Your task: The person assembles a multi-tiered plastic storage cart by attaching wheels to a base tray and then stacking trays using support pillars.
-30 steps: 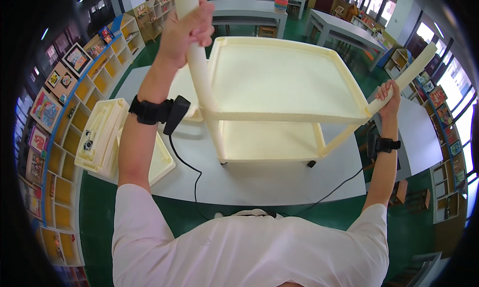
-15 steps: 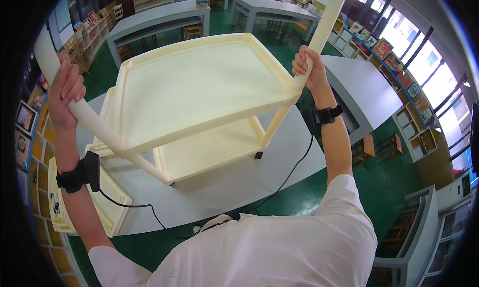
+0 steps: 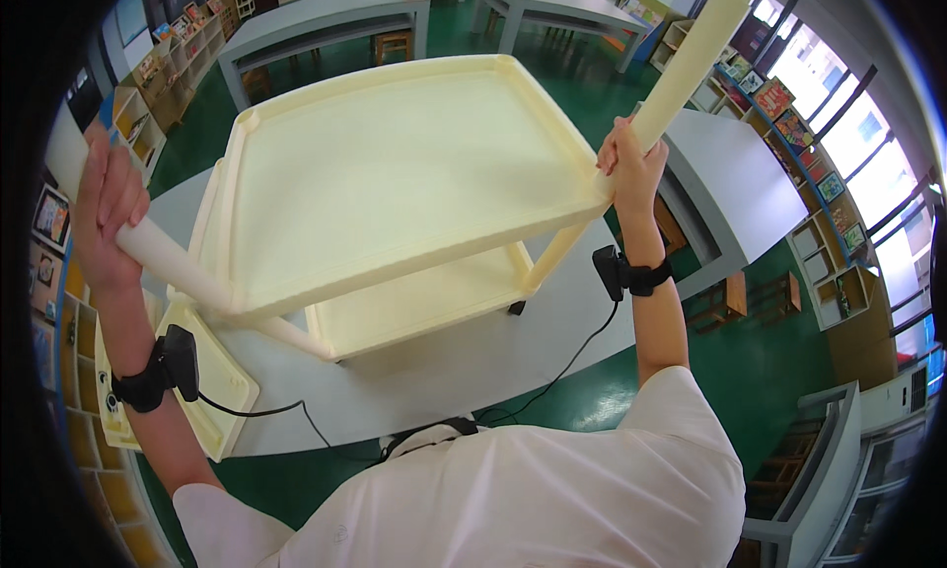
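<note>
A cream plastic cart with an upper tray (image 3: 409, 163) and a lower tray (image 3: 424, 306) stands on a white table, its upper tray tilted in the view. My left hand (image 3: 110, 213) is closed round a thick cream post (image 3: 178, 262) that rises from the upper tray's near-left corner. At the right corner, my right hand (image 3: 636, 168) wraps the base of another cream post (image 3: 695, 60), which leans out to the right. Part of each post is hidden behind the fingers. Dark caster wheels (image 3: 516, 308) show under the lower tray.
The white table (image 3: 414, 390) has a curved near edge. Another cream tray-like panel (image 3: 212, 380) with small dark and round parts beside it lies at its left end. Black cables (image 3: 247, 407) run from my wrist straps. Grey tables (image 3: 740, 173) and wooden stools (image 3: 725, 302) stand around.
The right post leans farther right, and my right hand has shifted right and slightly down along with it. My left hand has moved a little left and down. Both keep their grip.
</note>
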Available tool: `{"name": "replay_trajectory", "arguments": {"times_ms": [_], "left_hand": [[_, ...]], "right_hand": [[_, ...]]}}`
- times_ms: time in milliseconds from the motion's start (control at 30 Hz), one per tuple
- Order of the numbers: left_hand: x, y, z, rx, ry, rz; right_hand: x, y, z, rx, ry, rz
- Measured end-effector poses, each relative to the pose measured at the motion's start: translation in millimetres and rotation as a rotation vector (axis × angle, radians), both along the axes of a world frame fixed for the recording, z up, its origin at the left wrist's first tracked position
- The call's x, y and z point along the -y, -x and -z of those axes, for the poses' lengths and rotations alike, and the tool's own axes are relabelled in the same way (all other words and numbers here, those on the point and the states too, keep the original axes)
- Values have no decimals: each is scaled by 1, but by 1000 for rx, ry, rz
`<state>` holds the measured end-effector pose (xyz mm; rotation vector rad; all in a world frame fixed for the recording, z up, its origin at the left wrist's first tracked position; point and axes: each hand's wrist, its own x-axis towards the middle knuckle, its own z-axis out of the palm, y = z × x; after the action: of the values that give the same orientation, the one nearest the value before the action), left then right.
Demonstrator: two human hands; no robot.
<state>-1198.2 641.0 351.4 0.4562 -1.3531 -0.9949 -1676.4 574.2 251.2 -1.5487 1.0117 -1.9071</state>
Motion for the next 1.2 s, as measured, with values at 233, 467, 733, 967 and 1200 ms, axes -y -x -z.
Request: {"name": "replay_trajectory", "arguments": {"times_ms": [233,467,733,967,1200], "left_hand": [[22,-31,28,403,26,-453],[-18,-109,105,698,-129,-339],[-146,-365,395,1421,-1109,-741],[-75,-333,428,1358,-1265,-932],[-85,-339,429,1436,-940,-626]], "right_hand": [[65,55,42,310,-65,-67],[81,157,30,215,-339,-359],[-17,79,15,-322,-50,720],[-127,-89,47,-32,-251,411],[-196,-122,68,136,-301,476]]}}
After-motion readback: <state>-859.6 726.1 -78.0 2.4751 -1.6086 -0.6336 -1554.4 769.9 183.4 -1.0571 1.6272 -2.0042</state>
